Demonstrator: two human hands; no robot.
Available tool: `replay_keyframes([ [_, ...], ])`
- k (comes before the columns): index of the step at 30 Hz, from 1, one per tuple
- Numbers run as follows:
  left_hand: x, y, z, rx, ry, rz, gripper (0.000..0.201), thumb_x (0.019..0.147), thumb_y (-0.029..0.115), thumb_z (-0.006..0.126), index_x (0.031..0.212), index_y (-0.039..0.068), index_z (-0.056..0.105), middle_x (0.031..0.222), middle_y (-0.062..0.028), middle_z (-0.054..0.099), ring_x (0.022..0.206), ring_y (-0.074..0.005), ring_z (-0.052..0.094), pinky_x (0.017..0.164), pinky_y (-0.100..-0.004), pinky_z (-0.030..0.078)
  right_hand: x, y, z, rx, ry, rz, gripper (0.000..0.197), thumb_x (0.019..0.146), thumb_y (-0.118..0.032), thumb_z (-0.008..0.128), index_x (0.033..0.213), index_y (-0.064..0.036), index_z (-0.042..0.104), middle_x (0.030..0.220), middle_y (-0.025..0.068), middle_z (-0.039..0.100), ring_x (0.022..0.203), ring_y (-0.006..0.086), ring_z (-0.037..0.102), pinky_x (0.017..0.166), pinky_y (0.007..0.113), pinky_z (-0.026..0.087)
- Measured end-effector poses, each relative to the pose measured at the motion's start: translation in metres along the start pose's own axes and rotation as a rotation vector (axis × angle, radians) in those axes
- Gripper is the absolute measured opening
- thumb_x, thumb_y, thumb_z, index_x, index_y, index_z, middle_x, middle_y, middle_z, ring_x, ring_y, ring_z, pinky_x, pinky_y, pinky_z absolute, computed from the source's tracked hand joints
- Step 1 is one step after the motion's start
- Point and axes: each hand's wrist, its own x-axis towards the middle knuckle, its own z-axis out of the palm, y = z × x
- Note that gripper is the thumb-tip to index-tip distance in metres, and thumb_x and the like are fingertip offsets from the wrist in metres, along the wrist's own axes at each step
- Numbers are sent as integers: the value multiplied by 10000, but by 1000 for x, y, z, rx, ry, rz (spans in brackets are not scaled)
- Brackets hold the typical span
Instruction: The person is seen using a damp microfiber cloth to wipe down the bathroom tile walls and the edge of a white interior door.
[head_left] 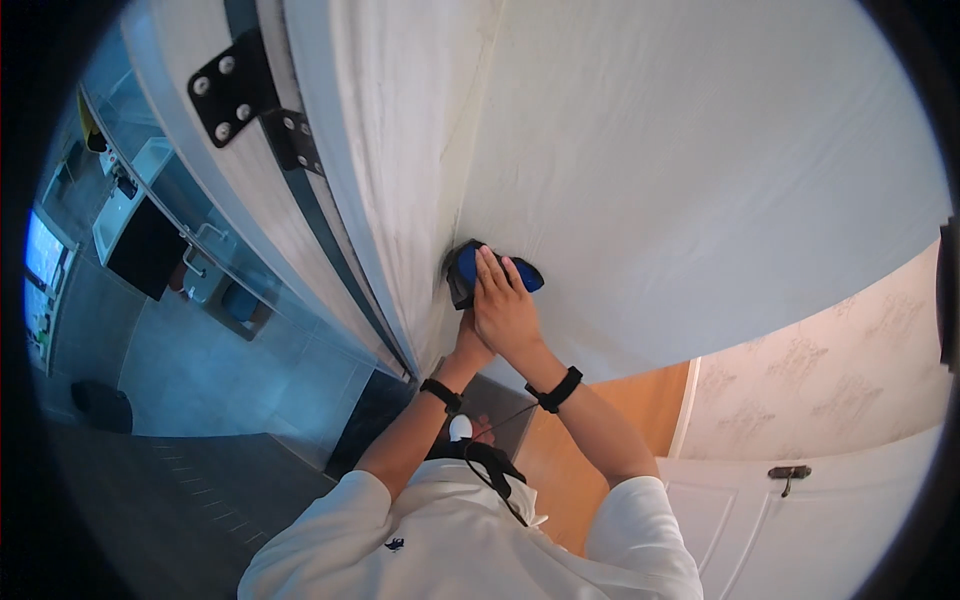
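A blue and black hand tool (467,270) is pressed against the pale wall (620,180), right by the corner next to the door frame. Its exact kind is not clear, as fingers cover much of it. My right hand (508,318) lies over the tool, its fingers stretched up across the blue top and closed onto it. Just below and to the left, my left hand (469,347) reaches up to the tool's lower edge. Most of the left fingers are hidden behind the right hand. Both wrists wear black bands.
A white door frame (345,150) with a black hinge (235,90) rises close on the left. Beyond it, a blue-lit bathroom holds a toilet (225,290) and a sink (135,195). A white door (800,520) stands at the lower right, beside wooden flooring (560,455).
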Motion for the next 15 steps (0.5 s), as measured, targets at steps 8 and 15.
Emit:
replay_keyframes([
  [8, -36, -35, 10, -190, -414, -144, 533, 773, 208, 582, 1263, 82, 416, 1247, -211, 454, 1142, -349, 440, 935, -428, 372, -60, -10, 56, 295, -172, 227, 399, 727, -133, 542, 1075, 60, 520, 1295, 200, 416, 1200, 297, 419, 988, 393, 347],
  [15, 32, 41, -46, -201, 93, 44, 559, 759, 100, 595, 1262, -15, 378, 1237, -247, 396, 1131, -455, 352, 960, -485, 301, -25, 1, -34, 440, 127, 552, 378, 760, -260, 612, 974, 35, 510, 757, 191, 560, 686, 338, 548, 600, 428, 411],
])
